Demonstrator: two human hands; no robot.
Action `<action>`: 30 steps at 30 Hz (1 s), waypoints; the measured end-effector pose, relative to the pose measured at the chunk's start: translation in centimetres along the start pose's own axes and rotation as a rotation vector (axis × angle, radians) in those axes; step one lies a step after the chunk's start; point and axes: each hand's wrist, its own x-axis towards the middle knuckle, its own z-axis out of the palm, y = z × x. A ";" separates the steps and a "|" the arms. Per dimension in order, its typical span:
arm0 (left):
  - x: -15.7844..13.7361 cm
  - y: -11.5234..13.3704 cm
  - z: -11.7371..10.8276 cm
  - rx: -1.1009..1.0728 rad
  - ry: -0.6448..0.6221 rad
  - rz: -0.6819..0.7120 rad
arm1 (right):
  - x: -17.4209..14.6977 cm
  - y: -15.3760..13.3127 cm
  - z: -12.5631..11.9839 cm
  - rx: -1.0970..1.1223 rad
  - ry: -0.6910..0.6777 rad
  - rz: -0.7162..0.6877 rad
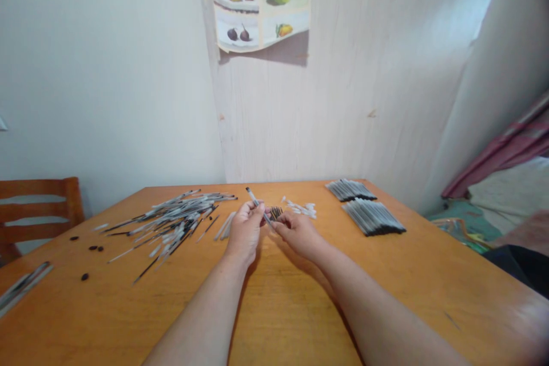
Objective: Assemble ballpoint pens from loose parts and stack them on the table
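Between the thumb and fingers of my left hand is a slim clear pen with a dark upper end, tilted up to the left. My right hand is closed in a pinch at the lower end of the same pen; the fingers hide that end. Just behind the hands lies a cluster of small dark-and-gold pointed pieces, partly covered. To their right are several small whitish pieces. Beside my left hand, a few pale clear tubes rest on the table.
A loose heap of pen parts spreads over the table's left side. Black oval pieces lie nearer the left edge, with tubes at the corner. Two neat rows of pens, a front row and a back row, lie right.
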 end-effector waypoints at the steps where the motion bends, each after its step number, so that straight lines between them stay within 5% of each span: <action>1: -0.1 0.0 0.1 0.008 -0.004 0.007 | 0.1 -0.1 -0.3 -0.007 0.022 -0.005; 10: -0.8 -0.2 0.8 0.117 -0.167 0.030 | 0.5 -0.2 -1.3 0.160 0.204 -0.017; 19: -0.3 -0.9 0.6 0.256 -0.300 0.111 | 0.3 -0.7 -1.5 0.370 0.230 0.032; 30: -0.7 -0.9 0.3 0.478 -0.361 0.281 | 0.8 0.0 -1.8 0.372 0.280 0.085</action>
